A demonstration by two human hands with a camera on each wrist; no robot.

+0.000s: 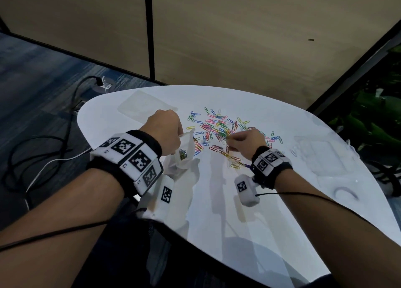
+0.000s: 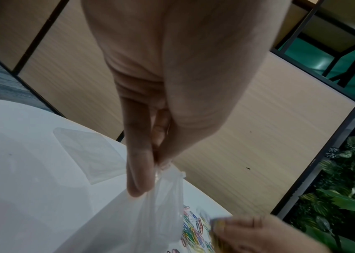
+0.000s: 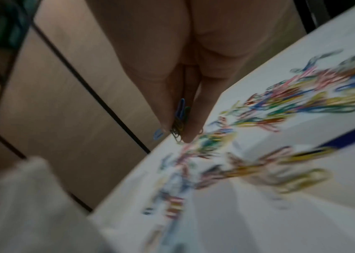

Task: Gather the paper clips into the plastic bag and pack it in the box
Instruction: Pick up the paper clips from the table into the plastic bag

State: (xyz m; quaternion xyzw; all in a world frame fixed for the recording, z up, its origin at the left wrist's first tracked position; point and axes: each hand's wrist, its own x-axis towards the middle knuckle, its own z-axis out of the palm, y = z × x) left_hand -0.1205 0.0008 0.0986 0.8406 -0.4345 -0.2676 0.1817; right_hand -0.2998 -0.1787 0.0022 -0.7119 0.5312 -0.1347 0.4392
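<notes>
Several coloured paper clips [image 1: 219, 130] lie scattered on the white table [image 1: 217, 201]. My left hand [image 1: 165, 127] pinches the rim of a thin clear plastic bag [image 1: 184, 153] [image 2: 150, 214] and holds it up; a few clips sit inside it. My right hand [image 1: 245, 141], just right of the bag, pinches a small bunch of clips [image 3: 179, 119] between thumb and fingers above the pile [image 3: 280, 106]. A clear plastic box [image 1: 325, 155] sits at the table's right side.
A flat clear lid or sheet [image 1: 143, 105] lies at the table's far left. Beige partition panels [image 1: 238, 38] stand behind the table. Cables [image 1: 43, 148] run over the carpet on the left, and plants [image 1: 373, 114] stand on the right.
</notes>
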